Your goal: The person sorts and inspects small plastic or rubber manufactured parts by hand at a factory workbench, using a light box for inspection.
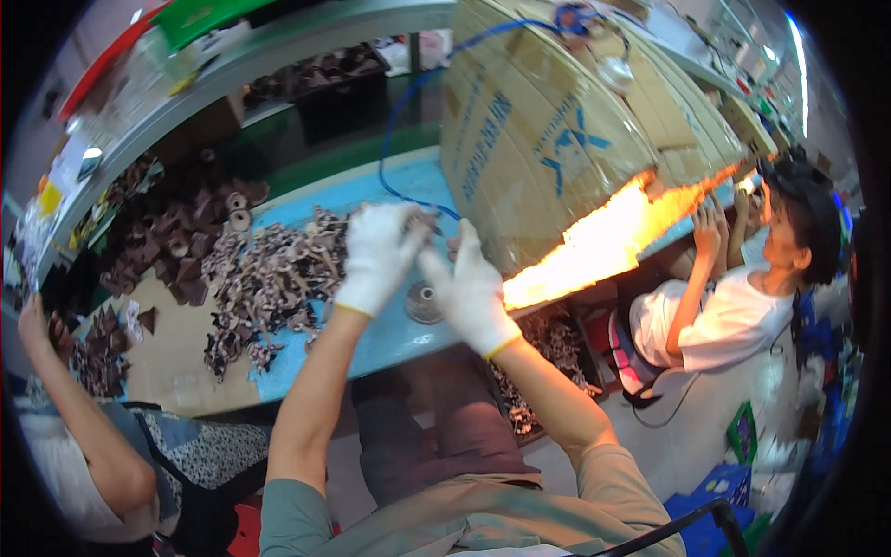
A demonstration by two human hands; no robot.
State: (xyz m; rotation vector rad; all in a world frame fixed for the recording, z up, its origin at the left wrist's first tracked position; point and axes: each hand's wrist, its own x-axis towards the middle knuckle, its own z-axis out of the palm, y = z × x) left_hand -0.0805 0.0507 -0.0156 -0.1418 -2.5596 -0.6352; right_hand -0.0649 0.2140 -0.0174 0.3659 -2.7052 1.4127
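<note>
My left hand (pixel 379 258), in a white knit glove, is closed with a small brownish piece (pixel 428 220) at its fingertips; blur hides the piece's shape. To its right, my right hand (pixel 471 292), gloved the same way, has its thumb and fingers apart, with nothing clearly held. Between the wrists a round metal disc (pixel 426 303) lies on the blue table covering (pixel 390 339). A heap of small brown and beige mottled parts (pixel 278 265) spreads left of my left hand. A bright flame (pixel 594 243) stretches from beside my right hand toward the upper right.
A large taped carton (pixel 520 130) stands behind the flame, with a blue hose (pixel 385 139) nearby. Darker brown parts (pixel 176 232) are heaped at far left. A bin of parts (pixel 557 357) sits below the table edge. Co-workers sit at right (pixel 724 306) and left (pixel 83 446).
</note>
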